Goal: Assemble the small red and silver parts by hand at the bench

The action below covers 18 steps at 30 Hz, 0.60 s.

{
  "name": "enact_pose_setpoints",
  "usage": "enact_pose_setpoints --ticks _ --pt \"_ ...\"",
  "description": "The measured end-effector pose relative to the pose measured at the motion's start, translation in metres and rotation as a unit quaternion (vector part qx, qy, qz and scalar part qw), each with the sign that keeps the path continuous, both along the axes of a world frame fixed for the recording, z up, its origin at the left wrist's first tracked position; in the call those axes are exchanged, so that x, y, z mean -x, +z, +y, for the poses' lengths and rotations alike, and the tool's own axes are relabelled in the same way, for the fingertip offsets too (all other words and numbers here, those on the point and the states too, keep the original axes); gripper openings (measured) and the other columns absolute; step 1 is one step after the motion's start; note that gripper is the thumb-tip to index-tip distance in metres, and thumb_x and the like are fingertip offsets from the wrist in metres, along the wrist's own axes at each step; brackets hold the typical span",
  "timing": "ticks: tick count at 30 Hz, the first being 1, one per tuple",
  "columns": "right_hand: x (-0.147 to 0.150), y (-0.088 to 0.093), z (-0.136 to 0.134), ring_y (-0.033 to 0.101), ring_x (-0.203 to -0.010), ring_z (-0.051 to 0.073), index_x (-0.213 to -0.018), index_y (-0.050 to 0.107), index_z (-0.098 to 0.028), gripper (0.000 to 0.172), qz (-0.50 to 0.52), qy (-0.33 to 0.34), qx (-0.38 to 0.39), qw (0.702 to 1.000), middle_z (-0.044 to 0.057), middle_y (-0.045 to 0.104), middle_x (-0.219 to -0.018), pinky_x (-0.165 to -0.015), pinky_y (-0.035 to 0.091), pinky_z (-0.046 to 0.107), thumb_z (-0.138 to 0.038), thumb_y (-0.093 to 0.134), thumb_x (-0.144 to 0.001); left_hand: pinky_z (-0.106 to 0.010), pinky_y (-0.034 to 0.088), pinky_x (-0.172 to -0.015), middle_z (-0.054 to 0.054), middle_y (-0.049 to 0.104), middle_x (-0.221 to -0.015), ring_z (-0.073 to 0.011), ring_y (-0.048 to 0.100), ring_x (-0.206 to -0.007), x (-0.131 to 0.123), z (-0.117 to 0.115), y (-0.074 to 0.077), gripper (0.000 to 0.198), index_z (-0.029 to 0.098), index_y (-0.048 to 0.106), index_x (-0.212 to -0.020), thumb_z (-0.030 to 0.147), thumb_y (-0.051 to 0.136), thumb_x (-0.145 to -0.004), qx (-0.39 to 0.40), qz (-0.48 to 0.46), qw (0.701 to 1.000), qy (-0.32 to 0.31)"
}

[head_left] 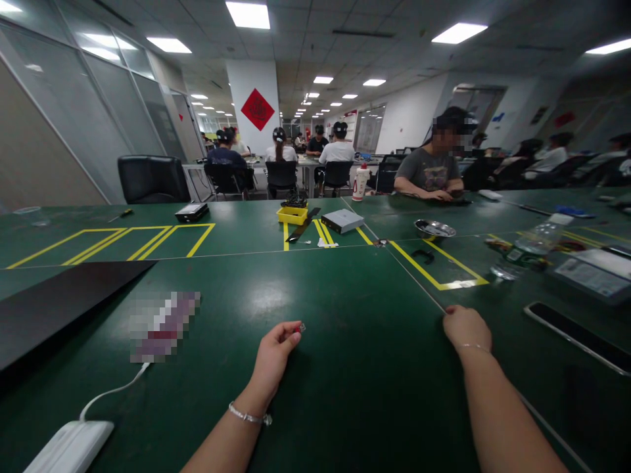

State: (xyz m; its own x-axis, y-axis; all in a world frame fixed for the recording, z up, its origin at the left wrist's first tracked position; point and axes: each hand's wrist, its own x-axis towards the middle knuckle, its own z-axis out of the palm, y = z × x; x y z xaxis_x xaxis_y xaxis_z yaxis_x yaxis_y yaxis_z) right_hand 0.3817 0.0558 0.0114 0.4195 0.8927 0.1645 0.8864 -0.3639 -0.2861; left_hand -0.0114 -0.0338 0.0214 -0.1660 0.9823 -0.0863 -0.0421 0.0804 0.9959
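My left hand (276,348) is above the green table (340,387), thumb and fingertips pinched on a small shiny piece (302,327), clear or silvery with a hint of red. Its exact kind is too small to make out. My right hand (468,330) rests near the table seam, curled with its fingers folded; whatever they may hold is hidden. Right of that hand lies a dark-screened phone (576,335). To the left, a pixelated phone-like object (167,328) is joined by a white cable (116,393) to a white power bank (71,447).
A yellow bin (292,215) stands beside a silver box (342,221). Farther right are a metal bowl (434,229), a black curved piece (422,255) and a plastic bottle (530,249). A black panel (59,302) lies left. Across the table sits a person (431,164).
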Motion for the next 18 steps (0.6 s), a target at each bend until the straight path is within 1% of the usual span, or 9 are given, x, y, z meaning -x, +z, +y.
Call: enact_pose_setpoints --ticks 3,5,7,8,10,12,13,15,18 --pt "0.037 0.015 0.0 0.056 -0.078 0.022 -0.089 0.061 -0.015 0.028 0.113 0.043 -0.009 0.993 0.011 0.059 -0.088 -0.068 0.043 0.034 -0.025 0.047 -0.067 -0.025 0.04 -0.068 -0.004 0.063 -0.077 -0.0139 0.055 -0.07 0.0 0.0 0.0 0.029 0.013 0.061 -0.088 0.029 0.059 -0.064 0.001 0.001 1.0 -0.001" --pt "0.071 0.023 -0.003 0.055 -0.078 0.019 -0.087 0.061 -0.017 0.026 0.248 0.103 -0.015 0.963 0.007 0.061 -0.084 -0.07 0.043 0.032 -0.027 0.051 -0.065 -0.025 0.04 -0.066 -0.005 0.063 -0.079 -0.0136 0.055 -0.069 0.001 0.001 0.0 0.03 0.013 0.061 -0.088 0.031 0.059 -0.065 0.003 0.003 1.0 0.0" --pt "0.109 0.028 -0.008 0.055 -0.078 0.016 -0.086 0.061 -0.017 0.025 0.401 0.167 -0.003 0.901 0.006 0.061 -0.085 -0.071 0.043 0.03 -0.026 0.055 -0.063 -0.024 0.04 -0.064 -0.005 0.063 -0.08 -0.013 0.054 -0.067 0.001 0.002 -0.002 0.031 0.013 0.06 -0.09 0.034 0.057 -0.067 0.007 0.001 1.0 0.0" --pt "0.128 0.03 -0.013 0.055 -0.077 0.015 -0.085 0.061 -0.017 0.024 0.476 0.196 0.012 0.857 0.006 0.061 -0.086 -0.072 0.042 0.029 -0.025 0.058 -0.062 -0.024 0.04 -0.062 -0.005 0.063 -0.079 -0.0125 0.054 -0.065 0.001 0.003 -0.003 0.032 0.013 0.06 -0.09 0.035 0.055 -0.068 0.009 -0.001 1.0 0.001" --pt "0.166 0.033 -0.024 0.054 -0.072 0.012 -0.084 0.06 -0.015 0.024 0.607 0.243 0.069 0.753 0.006 0.061 -0.086 -0.07 0.042 0.027 -0.023 0.061 -0.062 -0.023 0.04 -0.059 -0.004 0.062 -0.074 -0.0113 0.052 -0.061 0.001 0.003 -0.005 0.033 0.012 0.059 -0.09 0.038 0.051 -0.071 0.007 -0.004 1.0 0.002" --pt "0.2 0.032 -0.038 0.053 -0.063 0.009 -0.083 0.059 -0.014 0.025 0.687 0.257 0.124 0.668 0.005 0.061 -0.079 -0.063 0.042 0.025 -0.024 0.063 -0.061 -0.021 0.038 -0.055 -0.002 0.059 -0.068 -0.0105 0.05 -0.058 0.0 0.003 -0.006 0.034 0.012 0.058 -0.086 0.041 0.047 -0.073 -0.005 0.0 1.0 0.007" --pt "0.215 0.031 -0.044 0.052 -0.06 0.008 -0.082 0.058 -0.014 0.025 0.712 0.256 0.145 0.638 0.004 0.061 -0.076 -0.059 0.041 0.024 -0.024 0.064 -0.06 -0.021 0.037 -0.053 -0.001 0.057 -0.065 -0.0103 0.049 -0.057 0.0 0.003 -0.006 0.034 0.012 0.058 -0.082 0.042 0.045 -0.074 -0.013 0.005 1.0 0.008" --pt "0.237 0.026 -0.055 0.05 -0.055 0.007 -0.076 0.057 -0.014 0.023 0.743 0.247 0.161 0.601 0.002 0.06 -0.07 -0.054 0.039 0.022 -0.025 0.066 -0.059 -0.021 0.036 -0.051 0.0 0.054 -0.06 -0.01 0.047 -0.054 0.0 0.002 -0.006 0.035 0.012 0.057 -0.075 0.044 0.041 -0.075 -0.025 0.022 0.999 0.008" --pt "0.25 0.015 -0.063 0.049 -0.053 0.006 -0.067 0.057 -0.012 0.021 0.759 0.242 0.148 0.587 0.001 0.058 -0.065 -0.052 0.037 0.021 -0.027 0.068 -0.057 -0.022 0.035 -0.05 0.001 0.051 -0.053 -0.01 0.045 -0.049 -0.001 0.0 -0.003 0.038 0.013 0.056 -0.068 0.046 0.038 -0.077 -0.028 0.059 0.998 -0.01"
